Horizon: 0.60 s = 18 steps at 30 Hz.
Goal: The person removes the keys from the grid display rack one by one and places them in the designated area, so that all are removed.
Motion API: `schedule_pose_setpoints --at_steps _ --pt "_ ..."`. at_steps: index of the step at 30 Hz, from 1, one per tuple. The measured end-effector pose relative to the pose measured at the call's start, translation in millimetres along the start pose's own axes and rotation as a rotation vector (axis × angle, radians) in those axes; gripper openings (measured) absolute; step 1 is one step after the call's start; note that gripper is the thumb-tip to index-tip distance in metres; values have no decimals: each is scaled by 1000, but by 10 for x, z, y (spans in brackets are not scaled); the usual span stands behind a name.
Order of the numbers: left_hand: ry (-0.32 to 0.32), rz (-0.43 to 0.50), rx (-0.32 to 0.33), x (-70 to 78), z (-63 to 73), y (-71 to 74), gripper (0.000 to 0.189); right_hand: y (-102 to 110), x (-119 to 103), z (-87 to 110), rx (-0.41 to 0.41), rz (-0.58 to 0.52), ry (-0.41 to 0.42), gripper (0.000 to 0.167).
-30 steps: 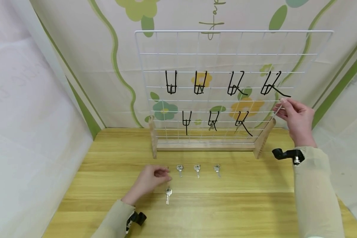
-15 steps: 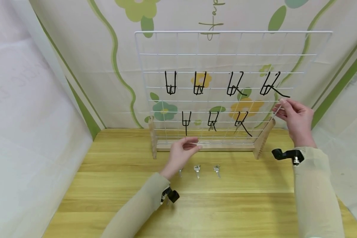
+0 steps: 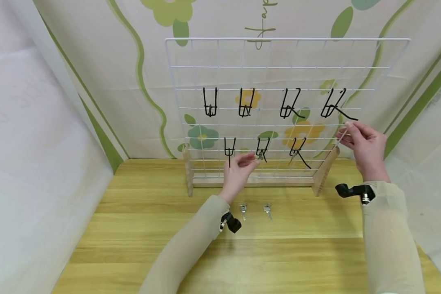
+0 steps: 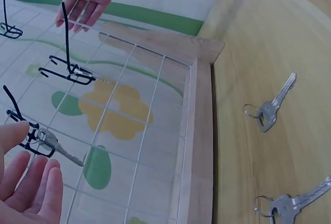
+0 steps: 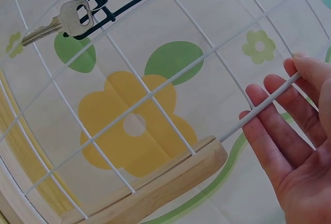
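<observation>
My left hand (image 3: 238,173) reaches to the middle hook (image 3: 262,149) of the lower row. In the left wrist view its thumb and fingers (image 4: 39,182) stand apart beside a silver key (image 4: 54,144) that hangs by its ring there; whether they touch it I cannot tell. At the right side, my right hand (image 3: 369,149) grips the outer wire of the white grid rack (image 3: 286,39), thumb on one side and fingers on the other. Another key (image 5: 75,19) hangs on a black hook in the right wrist view.
Two loose keys lie on the wooden table, one key (image 3: 243,211) left of the other key (image 3: 267,210); my left arm covers part of the tabletop. Several black hooks stick out from the grid in two rows. Wooden feet (image 3: 325,171) support it, with a patterned cloth (image 3: 132,118) behind.
My left hand has risen from beside the keys on the table to the lower middle hook, moving right and away. My right hand keeps its grip on the rack's side.
</observation>
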State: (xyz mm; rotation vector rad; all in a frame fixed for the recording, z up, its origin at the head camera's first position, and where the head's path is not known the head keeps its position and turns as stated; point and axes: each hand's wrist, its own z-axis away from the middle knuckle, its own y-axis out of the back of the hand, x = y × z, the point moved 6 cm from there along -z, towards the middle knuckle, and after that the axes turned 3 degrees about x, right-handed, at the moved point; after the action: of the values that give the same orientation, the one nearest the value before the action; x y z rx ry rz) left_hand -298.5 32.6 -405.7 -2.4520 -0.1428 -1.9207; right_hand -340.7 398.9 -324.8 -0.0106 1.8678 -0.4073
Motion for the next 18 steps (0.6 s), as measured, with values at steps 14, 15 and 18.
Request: schedule_pose_setpoints --at_steps 14,15,18 --pt "6 -19 25 -32 -123 -77 28 19 9 8 5 -11 -3 33" --pt "6 -18 31 -38 -130 -82 28 20 10 7 6 -9 -2 33" --pt "10 -5 42 -57 -146 -103 28 20 10 8 8 -5 -2 32"
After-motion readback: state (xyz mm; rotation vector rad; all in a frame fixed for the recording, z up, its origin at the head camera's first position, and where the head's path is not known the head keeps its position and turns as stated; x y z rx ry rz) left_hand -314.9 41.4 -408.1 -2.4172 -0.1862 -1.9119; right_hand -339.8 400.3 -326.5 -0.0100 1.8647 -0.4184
